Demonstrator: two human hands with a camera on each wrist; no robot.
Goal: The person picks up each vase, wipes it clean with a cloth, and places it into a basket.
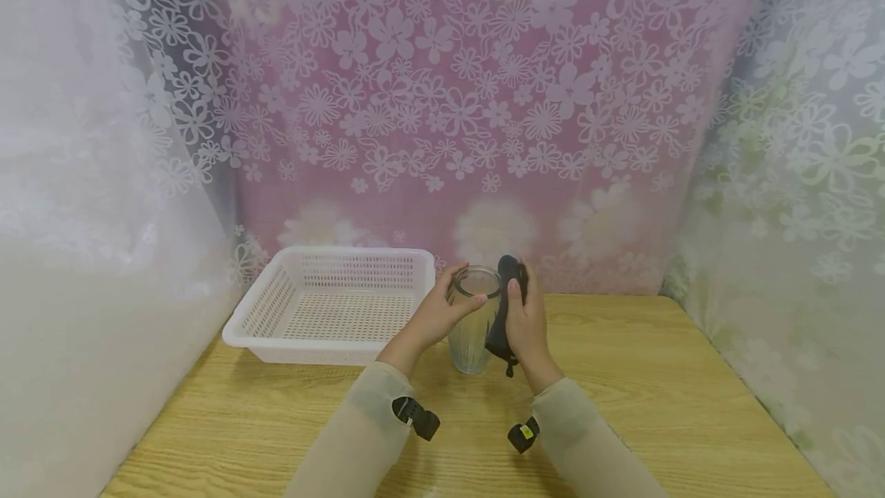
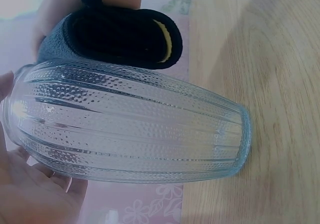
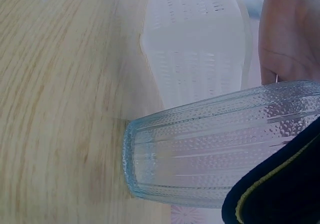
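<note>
A clear glass vase (image 1: 470,344) with ribbed, dimpled sides stands upright near the middle of the table, narrowing toward its base. My left hand (image 1: 437,313) grips it just below the rim, thumb on the near side and fingers round the far side. On the other side of the vase, my right hand (image 1: 528,325) holds a dark, thick folded cloth (image 1: 499,333) with a small loop at its lower end. In the left wrist view, the cloth (image 2: 172,39) lies against the upper side of the glass and shows a yellow strip along its edge.
A white perforated plastic basket (image 1: 311,356) sits on the wood-grain table (image 1: 622,406), left of the vase. Behind the table hangs a pink floral curtain (image 1: 415,98), with pale sheets at both sides. Each forearm has a black wrist strap (image 1: 415,416).
</note>
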